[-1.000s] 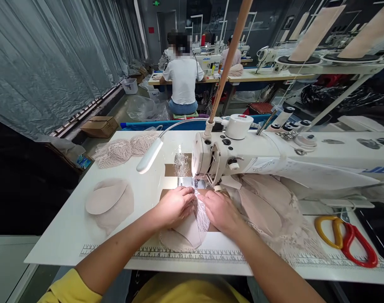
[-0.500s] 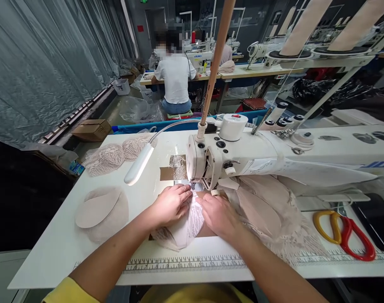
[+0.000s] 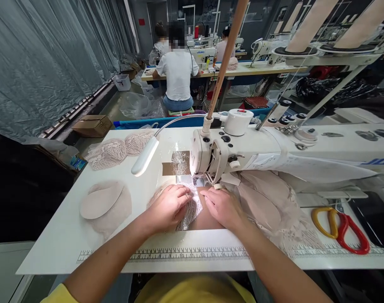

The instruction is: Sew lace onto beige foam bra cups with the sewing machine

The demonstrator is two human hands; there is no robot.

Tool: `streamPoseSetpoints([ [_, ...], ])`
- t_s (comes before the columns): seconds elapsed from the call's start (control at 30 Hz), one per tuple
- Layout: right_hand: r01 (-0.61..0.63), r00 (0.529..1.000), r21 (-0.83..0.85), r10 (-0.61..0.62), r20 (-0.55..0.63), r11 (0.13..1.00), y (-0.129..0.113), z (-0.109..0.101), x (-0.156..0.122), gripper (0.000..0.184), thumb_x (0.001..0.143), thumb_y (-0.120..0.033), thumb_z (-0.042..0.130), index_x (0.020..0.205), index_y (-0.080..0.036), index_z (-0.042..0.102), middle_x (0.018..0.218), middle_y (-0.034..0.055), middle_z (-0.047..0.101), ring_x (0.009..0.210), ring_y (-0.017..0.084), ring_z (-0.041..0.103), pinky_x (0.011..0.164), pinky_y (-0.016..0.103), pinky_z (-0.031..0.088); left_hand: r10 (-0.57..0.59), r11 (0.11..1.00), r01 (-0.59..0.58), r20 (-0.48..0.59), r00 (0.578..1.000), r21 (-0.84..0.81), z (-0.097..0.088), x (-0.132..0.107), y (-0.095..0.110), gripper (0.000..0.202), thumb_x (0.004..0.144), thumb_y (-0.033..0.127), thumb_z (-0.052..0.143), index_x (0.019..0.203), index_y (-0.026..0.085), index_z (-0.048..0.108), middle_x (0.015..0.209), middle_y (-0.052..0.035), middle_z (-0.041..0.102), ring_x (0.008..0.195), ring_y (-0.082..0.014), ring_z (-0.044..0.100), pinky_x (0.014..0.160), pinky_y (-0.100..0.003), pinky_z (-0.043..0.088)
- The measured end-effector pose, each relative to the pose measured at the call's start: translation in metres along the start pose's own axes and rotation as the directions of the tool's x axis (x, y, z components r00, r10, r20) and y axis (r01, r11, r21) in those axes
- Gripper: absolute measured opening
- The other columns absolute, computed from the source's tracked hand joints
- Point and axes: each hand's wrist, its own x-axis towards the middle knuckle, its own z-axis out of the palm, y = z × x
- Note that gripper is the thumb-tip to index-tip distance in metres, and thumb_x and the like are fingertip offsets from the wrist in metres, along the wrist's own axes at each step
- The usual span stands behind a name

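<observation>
A beige lace cup piece [image 3: 192,208] lies under the needle area of the white sewing machine [image 3: 204,155], lit brightly by the lamp. My left hand [image 3: 171,206] presses down on it with bent fingers, gripping the lace left of the presser foot. To the right, my right hand [image 3: 225,208] rests on the brown machine-bed cover [image 3: 207,219]. Its fingers are loosely bent, with the fingertips close to the lace's right edge and nothing visible in them. Needle and presser foot are partly hidden by the machine head.
Beige cups [image 3: 108,153] and a round fabric piece [image 3: 101,202] lie left. More beige fabric [image 3: 267,202] is heaped under the machine arm. Scissors [image 3: 352,235] and a black phone [image 3: 373,219] lie right. A lamp [image 3: 146,155] overhangs the table. People sit at machines beyond.
The lace piece has turned and spread leftward, away from the front of the table. My right fingertips have shifted from the lace onto the brown cover. The view has shifted slightly.
</observation>
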Motion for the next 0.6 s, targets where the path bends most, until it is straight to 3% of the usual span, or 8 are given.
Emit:
streamPoseSetpoints([
  [0.17,-0.009,0.998,0.005,0.008,0.055,1.0,-0.001,-0.012,-0.003,0.027,0.089,-0.012,0.047,0.1,-0.019,0.07,0.087,0.0045,0.07,0.08,0.018,0.059,0.073,0.028,0.041,0.009,1.0,-0.009,-0.006,1.0,-0.005,0.009,-0.004,0.012,0.024,0.088,0.015,0.047,0.105,0.018,0.063,0.11,-0.0093,0.063,0.104,-0.0236,0.054,0.09,-0.04,0.043],
  [0.4,-0.008,0.973,0.039,-0.001,0.233,0.999,-0.015,-0.043,-0.014,0.027,0.089,-0.012,0.044,0.091,-0.022,0.069,0.077,0.0026,0.063,0.077,0.017,0.057,0.064,0.026,0.039,0.03,0.998,-0.028,-0.035,0.999,0.051,0.02,-0.006,0.009,0.02,0.092,0.017,0.044,0.096,0.018,0.064,0.1,-0.0085,0.063,0.091,-0.0208,0.054,0.085,-0.039,0.04],
  [0.6,0.025,0.968,0.064,-0.04,0.246,0.998,-0.014,-0.036,-0.027,0.028,0.089,-0.008,0.044,0.097,-0.019,0.067,0.079,0.004,0.061,0.078,0.019,0.054,0.069,0.029,0.042,0.03,0.995,-0.024,-0.066,0.997,0.092,0.021,-0.004,0.009,0.024,0.094,0.019,0.041,0.089,0.017,0.064,0.09,-0.0075,0.064,0.083,-0.0193,0.054,0.08,-0.037,0.04],
])
